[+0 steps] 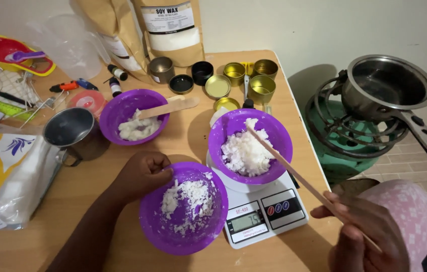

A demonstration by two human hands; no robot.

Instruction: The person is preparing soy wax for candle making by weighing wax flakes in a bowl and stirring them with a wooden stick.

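Weighing out white wax flakes seemed the step in hand: the left hand [143, 174] gripped the rim of the near purple bowl [183, 209] just beside the kitchen scale [260, 214], while the right hand [362, 236] pinched a wooden stick [294, 171] reaching into the bowl on the scale [250, 146], so any further flakes would call for small, careful additions.

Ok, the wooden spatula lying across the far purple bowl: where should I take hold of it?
Grip the wooden spatula by its broad free end, which overhangs the far purple bowl rim on the right. Come from the right; the other end is buried in wax flakes.
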